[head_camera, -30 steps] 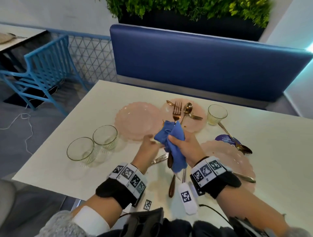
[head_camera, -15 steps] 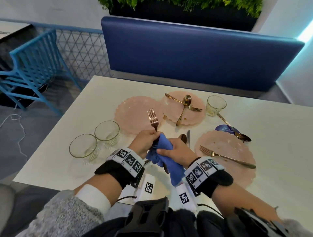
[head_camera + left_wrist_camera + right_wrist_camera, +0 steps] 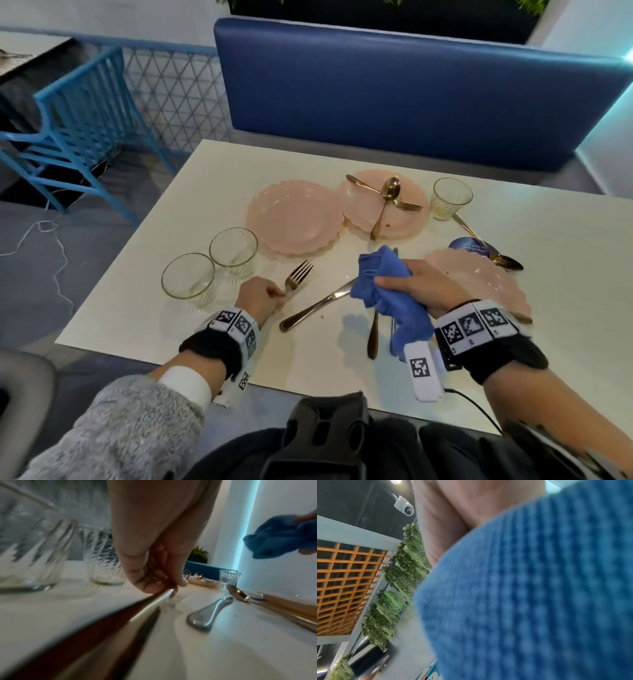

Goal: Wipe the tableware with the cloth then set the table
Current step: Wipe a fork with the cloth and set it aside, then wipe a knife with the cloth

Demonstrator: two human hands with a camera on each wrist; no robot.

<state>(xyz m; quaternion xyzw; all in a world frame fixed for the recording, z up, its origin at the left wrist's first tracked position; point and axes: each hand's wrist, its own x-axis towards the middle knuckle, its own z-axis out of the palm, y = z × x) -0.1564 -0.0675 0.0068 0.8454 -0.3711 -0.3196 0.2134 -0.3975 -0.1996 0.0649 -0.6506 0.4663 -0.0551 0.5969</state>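
Head view: two glasses (image 3: 209,270) stand just left of the left hand (image 3: 262,298), which pinches a fork (image 3: 297,278) lying on the table (image 3: 144,274), near its front-left edge. Bare tabletop and a knife (image 3: 317,306) separate it from the right hand (image 3: 416,287), raised and gripping the bunched blue cloth (image 3: 383,291).

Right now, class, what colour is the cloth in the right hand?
Blue, with a waffle-like weave; the cloth shows best in the right wrist view.

White table (image 3: 565,308): three pink plates (image 3: 294,219), three glasses (image 3: 187,279) left and right of them, knife (image 3: 315,305) nearer.
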